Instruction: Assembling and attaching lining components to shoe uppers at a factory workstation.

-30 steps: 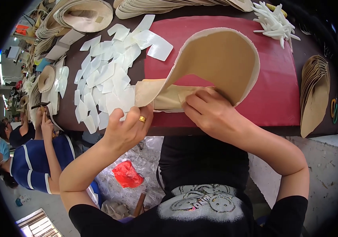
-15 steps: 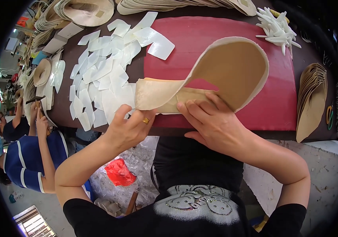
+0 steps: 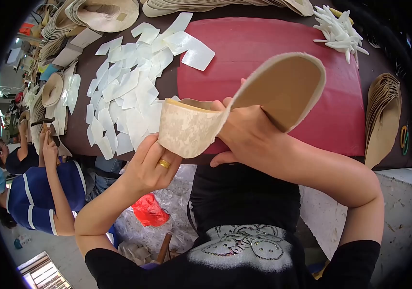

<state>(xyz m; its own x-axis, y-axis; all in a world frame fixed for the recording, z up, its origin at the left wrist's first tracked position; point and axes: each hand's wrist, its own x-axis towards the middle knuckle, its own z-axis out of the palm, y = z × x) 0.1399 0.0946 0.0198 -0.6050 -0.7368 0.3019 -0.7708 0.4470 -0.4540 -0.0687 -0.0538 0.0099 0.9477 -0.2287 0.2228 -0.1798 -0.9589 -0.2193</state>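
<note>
A beige patterned shoe upper (image 3: 189,126) with a tan lining is curled up above the front of the table. Its wide rounded end rises to the right, while the narrower end bends round on the left. My left hand (image 3: 150,164), with a gold ring, pinches the lower left edge of that narrower end. My right hand (image 3: 249,127) reaches into the curve of the upper, its thumb apart below. Part of its fingers is hidden behind the material. White curved stiffener pieces (image 3: 128,82) lie loosely heaped just left of the upper.
A red mat (image 3: 345,106) covers the table's middle. White slender pieces (image 3: 339,31) are piled at the far right. Stacked uppers (image 3: 382,115) lie at right beside green-handled scissors (image 3: 404,137). More uppers (image 3: 107,14) line the back. Two people (image 3: 47,192) work at left.
The upper's left end has turned so its patterned outer face shows more. My right hand has moved from the flat inner strip into the curve; my left hand has dropped slightly.
</note>
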